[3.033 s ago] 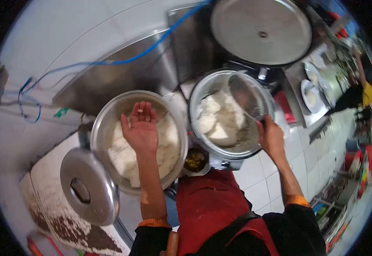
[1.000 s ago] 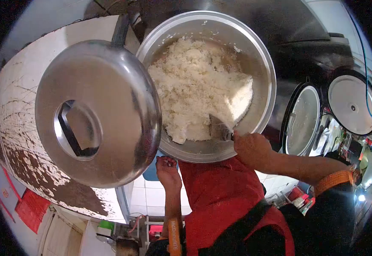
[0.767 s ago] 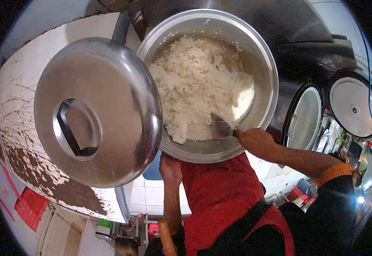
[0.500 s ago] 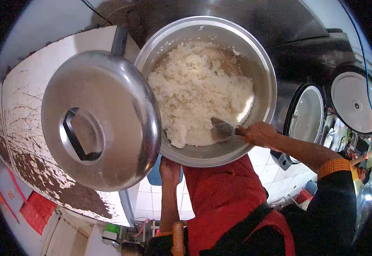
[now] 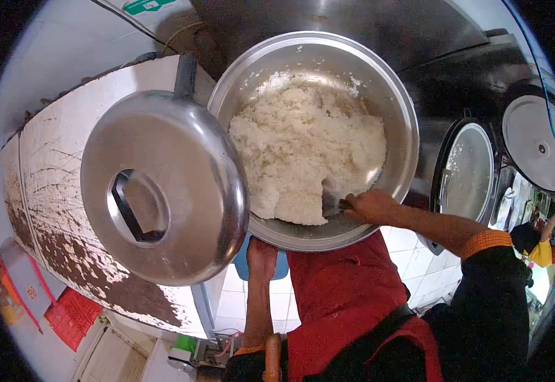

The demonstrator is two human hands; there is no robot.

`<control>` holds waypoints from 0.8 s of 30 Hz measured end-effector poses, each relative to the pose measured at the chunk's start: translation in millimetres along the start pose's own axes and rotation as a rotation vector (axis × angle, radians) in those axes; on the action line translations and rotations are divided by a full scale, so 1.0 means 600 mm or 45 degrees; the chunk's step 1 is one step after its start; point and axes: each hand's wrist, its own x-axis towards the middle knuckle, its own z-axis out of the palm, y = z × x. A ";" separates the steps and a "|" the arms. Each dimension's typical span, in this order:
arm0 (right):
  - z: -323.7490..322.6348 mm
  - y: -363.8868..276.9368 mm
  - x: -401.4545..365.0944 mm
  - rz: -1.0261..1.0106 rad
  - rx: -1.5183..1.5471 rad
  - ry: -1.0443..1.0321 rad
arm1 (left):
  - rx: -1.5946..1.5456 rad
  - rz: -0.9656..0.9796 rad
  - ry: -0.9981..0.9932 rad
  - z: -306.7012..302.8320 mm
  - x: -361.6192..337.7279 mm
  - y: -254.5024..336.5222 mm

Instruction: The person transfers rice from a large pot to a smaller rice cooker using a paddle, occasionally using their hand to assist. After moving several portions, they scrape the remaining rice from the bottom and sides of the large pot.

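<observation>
A wide steel pot (image 5: 408, 143) holds a big mound of cooked white rice (image 5: 306, 146), with loose grains stuck to its inner wall. My right hand (image 5: 371, 208) is closed around the dark handle of a rice paddle (image 5: 331, 200). The paddle's blade stands tilted against the cut front edge of the rice, low in the pot. Below the pot's near rim is my left hand (image 5: 262, 256), its fingers hidden beneath the pot. A round steel lid (image 5: 182, 137) with a black handle overlaps the pot's left side.
Under the lid lies a worn white surface (image 5: 58, 172) with peeling paint. To the right stands an open rice cooker (image 5: 468, 172), its raised lid (image 5: 535, 140) farther right. A red plastic basket (image 5: 74, 318) sits lower left. Another person's yellow sleeve (image 5: 542, 253) shows far right.
My right hand has shifted left and the paddle's blade has turned steeper, pushed against the rice. A straight cut now shows at the rice's front edge. The view has moved slightly.
</observation>
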 end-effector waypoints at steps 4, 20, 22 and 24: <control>-0.006 -0.041 0.029 0.057 0.181 0.090 | 0.002 -0.016 -0.057 0.001 -0.011 0.007; 0.013 -0.023 0.027 0.105 0.329 0.247 | 0.023 0.072 0.007 0.005 -0.030 -0.009; 0.011 -0.020 0.024 0.091 0.307 0.238 | 0.070 0.117 0.094 -0.015 -0.023 -0.020; 0.014 -0.013 0.030 0.046 0.281 0.267 | 0.151 0.154 0.083 -0.023 -0.036 -0.020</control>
